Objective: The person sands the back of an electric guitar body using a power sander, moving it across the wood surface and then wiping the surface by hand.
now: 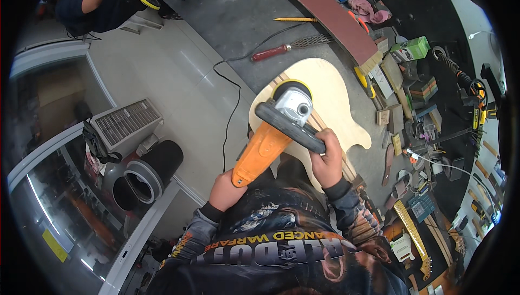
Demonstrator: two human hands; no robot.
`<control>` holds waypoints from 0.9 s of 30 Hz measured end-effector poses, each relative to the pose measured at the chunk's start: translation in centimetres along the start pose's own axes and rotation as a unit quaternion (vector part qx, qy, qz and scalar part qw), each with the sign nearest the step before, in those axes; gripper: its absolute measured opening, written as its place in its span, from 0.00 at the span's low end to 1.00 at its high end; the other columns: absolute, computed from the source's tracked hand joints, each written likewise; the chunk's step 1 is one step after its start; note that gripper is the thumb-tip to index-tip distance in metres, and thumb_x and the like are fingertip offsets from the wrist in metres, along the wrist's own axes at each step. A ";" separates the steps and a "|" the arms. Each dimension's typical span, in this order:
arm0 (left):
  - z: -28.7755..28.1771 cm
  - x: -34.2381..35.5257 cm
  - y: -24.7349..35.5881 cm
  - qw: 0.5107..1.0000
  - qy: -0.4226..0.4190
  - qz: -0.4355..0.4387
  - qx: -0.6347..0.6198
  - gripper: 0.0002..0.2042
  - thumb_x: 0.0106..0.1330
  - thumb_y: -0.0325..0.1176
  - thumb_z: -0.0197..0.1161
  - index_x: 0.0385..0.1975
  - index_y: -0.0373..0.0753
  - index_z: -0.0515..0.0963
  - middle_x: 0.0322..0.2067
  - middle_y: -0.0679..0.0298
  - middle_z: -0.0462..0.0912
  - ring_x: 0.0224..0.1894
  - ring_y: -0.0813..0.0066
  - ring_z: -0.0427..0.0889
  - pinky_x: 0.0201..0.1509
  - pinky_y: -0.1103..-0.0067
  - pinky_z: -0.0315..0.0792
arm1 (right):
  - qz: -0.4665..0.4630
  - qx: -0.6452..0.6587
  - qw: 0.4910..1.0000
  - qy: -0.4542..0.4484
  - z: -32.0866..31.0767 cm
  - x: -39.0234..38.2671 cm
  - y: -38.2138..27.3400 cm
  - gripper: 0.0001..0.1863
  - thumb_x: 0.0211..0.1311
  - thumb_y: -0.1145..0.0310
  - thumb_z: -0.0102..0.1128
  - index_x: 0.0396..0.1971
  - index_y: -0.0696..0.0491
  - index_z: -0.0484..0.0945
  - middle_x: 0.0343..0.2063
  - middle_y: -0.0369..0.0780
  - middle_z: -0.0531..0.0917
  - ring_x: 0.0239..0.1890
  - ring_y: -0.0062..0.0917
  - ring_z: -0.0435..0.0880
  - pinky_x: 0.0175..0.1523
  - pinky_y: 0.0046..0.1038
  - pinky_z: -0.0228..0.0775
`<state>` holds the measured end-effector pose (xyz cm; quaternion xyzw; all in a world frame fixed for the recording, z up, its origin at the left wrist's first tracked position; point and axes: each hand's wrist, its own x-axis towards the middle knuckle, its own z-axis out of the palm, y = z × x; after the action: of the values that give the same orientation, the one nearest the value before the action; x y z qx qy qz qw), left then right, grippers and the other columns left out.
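A grey bench (216, 24) fills the top and right, curving with the lens; a pale floor (162, 73) shows left of it. On the far left, at the top, stands a co-worker (97, 11) in a dark shirt. A guitar body (327, 86), pale with darker stripes along its middle, lies at the bench's near edge, in front of the person. Beyond it a long red-brown strip (325, 8) slants across the bench, and a guitar neck (411, 224) lies at the lower right. Over the body sits an orange sander (262, 154) with a silver head and a yellow-edged pad; whether the pad presses on the wood cannot be told. The left hand (225, 191) is wrapped about the sander's rear end, its fingers mostly hidden underneath. The right hand (327, 157) is closed round the right end of the sander's black loop handle (287, 124), thumb on top. Behind the body lies a rasp (271, 52) with a red grip and open-mesh blade. Smaller still are a green box (410, 49), right of the strip, and a thin yellow stick (295, 19) beyond the rasp.
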<state>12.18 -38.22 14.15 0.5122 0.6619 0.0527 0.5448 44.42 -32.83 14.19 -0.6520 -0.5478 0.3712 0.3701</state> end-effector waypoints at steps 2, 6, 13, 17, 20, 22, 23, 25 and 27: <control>0.2 -0.1 -0.2 1.000 -0.004 0.000 0.003 0.15 0.63 0.29 0.75 0.47 0.30 0.87 0.41 0.44 0.93 0.47 0.44 0.95 0.51 0.63 0.86 | 0.012 0.003 1.000 -0.002 -0.4 -0.7 0.1 0.15 0.56 0.86 0.64 0.44 0.60 0.79 0.37 0.50 0.79 0.43 0.50 0.80 0.52 0.43 0.74; -0.2 0.1 -0.2 1.000 0.007 -0.011 -0.017 0.15 0.63 0.29 0.75 0.48 0.29 0.87 0.41 0.45 0.94 0.47 0.44 0.95 0.51 0.63 0.86 | -0.007 0.006 1.000 -0.010 0.1 1.2 -1.0 0.15 0.56 0.86 0.65 0.44 0.60 0.78 0.37 0.50 0.78 0.43 0.50 0.80 0.52 0.43 0.74; -0.3 1.2 1.0 0.999 0.015 0.003 -0.029 0.15 0.64 0.28 0.75 0.48 0.29 0.87 0.40 0.45 0.93 0.47 0.44 0.95 0.51 0.63 0.86 | -0.005 0.005 1.000 0.001 -0.1 2.4 -0.5 0.15 0.56 0.86 0.65 0.44 0.60 0.78 0.37 0.49 0.77 0.44 0.50 0.79 0.53 0.43 0.73; 0.4 1.1 1.4 1.000 -0.011 0.009 -0.004 0.15 0.64 0.29 0.75 0.48 0.29 0.87 0.40 0.44 0.93 0.47 0.44 0.95 0.51 0.63 0.86 | 0.035 0.003 0.999 -0.006 -1.3 0.7 0.5 0.15 0.56 0.86 0.64 0.44 0.60 0.78 0.37 0.49 0.77 0.43 0.50 0.79 0.53 0.43 0.73; 0.3 1.1 1.4 1.000 -0.006 0.008 -0.015 0.14 0.64 0.29 0.75 0.47 0.29 0.87 0.40 0.44 0.93 0.47 0.44 0.95 0.51 0.63 0.86 | 0.024 0.011 1.000 0.005 -1.0 1.0 0.0 0.16 0.55 0.87 0.64 0.44 0.60 0.78 0.37 0.49 0.77 0.43 0.50 0.79 0.53 0.42 0.73; 0.0 1.3 1.2 1.000 0.002 0.004 -0.027 0.14 0.64 0.29 0.75 0.47 0.29 0.87 0.40 0.44 0.93 0.47 0.44 0.95 0.50 0.63 0.86 | -0.009 0.007 1.000 -0.001 -0.4 2.3 -0.4 0.16 0.55 0.87 0.64 0.44 0.60 0.78 0.37 0.49 0.77 0.43 0.49 0.78 0.53 0.42 0.73; 0.0 1.6 0.9 0.999 0.008 0.006 -0.034 0.14 0.64 0.29 0.75 0.46 0.29 0.87 0.41 0.44 0.93 0.47 0.44 0.95 0.50 0.63 0.86 | -0.008 0.007 1.000 0.000 -0.3 2.8 -0.6 0.16 0.55 0.87 0.64 0.44 0.60 0.78 0.37 0.49 0.77 0.43 0.49 0.78 0.53 0.42 0.73; 0.0 1.8 0.8 0.999 0.016 0.007 -0.040 0.14 0.64 0.29 0.75 0.46 0.30 0.87 0.41 0.44 0.93 0.47 0.44 0.95 0.50 0.63 0.86 | -0.012 0.012 1.000 -0.009 -0.1 3.5 -0.8 0.16 0.55 0.87 0.63 0.44 0.60 0.78 0.37 0.49 0.77 0.43 0.50 0.78 0.52 0.43 0.73; 0.1 2.0 1.0 0.999 0.013 0.010 -0.034 0.14 0.63 0.29 0.75 0.46 0.30 0.87 0.41 0.44 0.93 0.47 0.43 0.94 0.50 0.63 0.86 | -0.008 0.007 1.000 -0.002 -0.6 3.1 -0.4 0.16 0.55 0.87 0.63 0.44 0.60 0.78 0.37 0.49 0.77 0.43 0.49 0.78 0.52 0.42 0.73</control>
<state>13.10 -36.34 13.40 0.4992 0.6615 0.0870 0.5529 45.13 -29.76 14.59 -0.6441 -0.5511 0.3733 0.3770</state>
